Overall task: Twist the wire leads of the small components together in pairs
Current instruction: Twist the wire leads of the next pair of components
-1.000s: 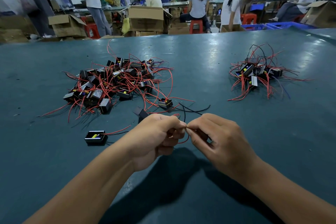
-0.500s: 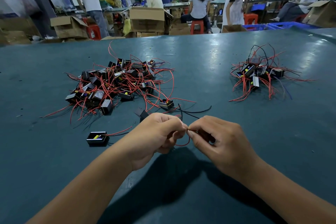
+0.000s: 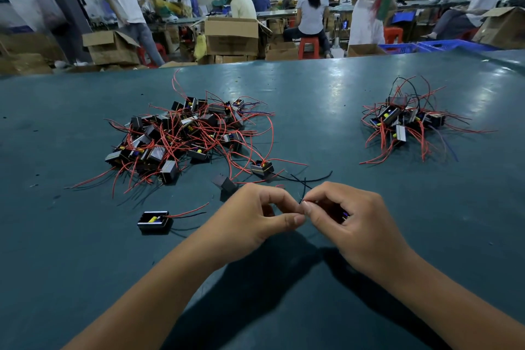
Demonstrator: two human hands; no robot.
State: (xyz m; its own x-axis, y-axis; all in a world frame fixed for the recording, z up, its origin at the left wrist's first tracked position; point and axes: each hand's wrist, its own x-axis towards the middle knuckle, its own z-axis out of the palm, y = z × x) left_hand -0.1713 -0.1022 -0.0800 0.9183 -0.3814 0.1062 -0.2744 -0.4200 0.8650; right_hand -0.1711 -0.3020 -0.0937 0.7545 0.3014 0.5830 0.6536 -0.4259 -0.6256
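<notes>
Left hand (image 3: 255,221) and right hand (image 3: 349,216) meet near centre above the green table (image 3: 312,111), each pinching the thin wire leads (image 3: 302,199) between thumb and forefinger. A large pile of components (image 3: 181,136) lies far left, a smaller pile (image 3: 406,122) far right. One single component (image 3: 154,221) sits just left of the left hand.
</notes>
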